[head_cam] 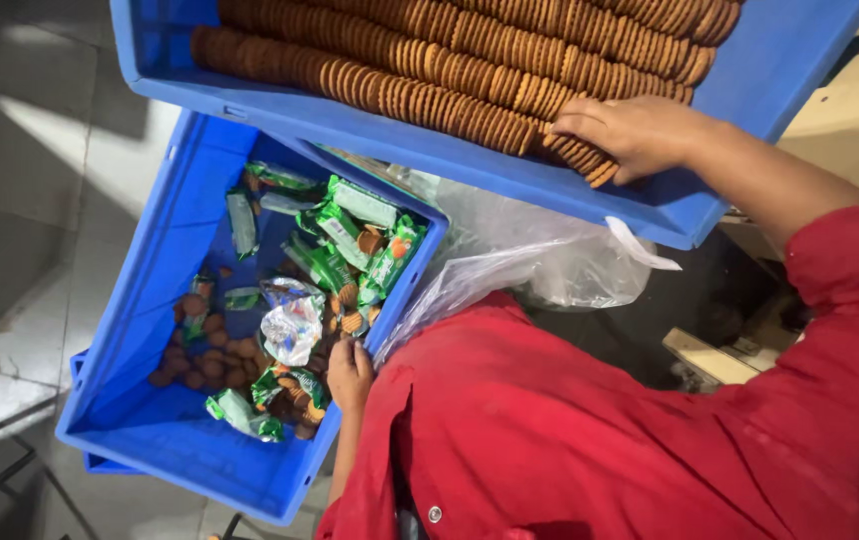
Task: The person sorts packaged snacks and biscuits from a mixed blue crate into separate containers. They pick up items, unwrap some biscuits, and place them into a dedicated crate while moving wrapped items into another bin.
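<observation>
The upper crate (430,150) is cut off at twelve o'clock; the left hand (350,375) hides its fingertips among wrappers (350,240).
</observation>
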